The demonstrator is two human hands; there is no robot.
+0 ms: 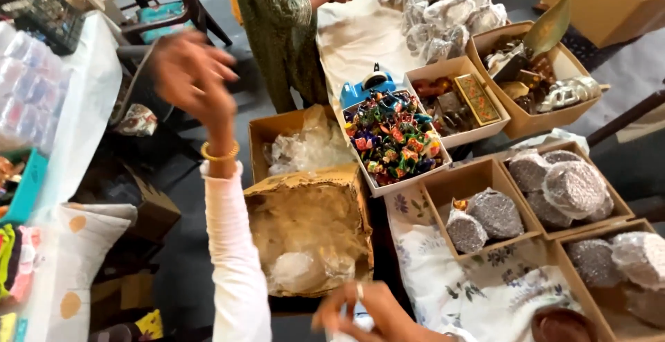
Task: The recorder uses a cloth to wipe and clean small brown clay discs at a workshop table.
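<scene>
Hands far apart. Left hand (192, 73) up high, blurry, fingers spread, holding nothing; gold bangle (219, 153) on wrist, white sleeve (232, 259) below. Right hand (367, 312) low at bottom edge, fingers pinching small white thing (361, 323), partly cut off, hard to make out. Just beside it: torn brown paper bag (308, 228) with clear plastic inside. Near: box of bright little toys (393, 137), boxes of wrapped grey round discs (495, 214). Other person in green dress (277, 23) stands at table end.

Box of colourful trinkets (395, 141), blue tape dispenser (367, 87), wrapped discs (495, 212), another person (280, 23).
</scene>
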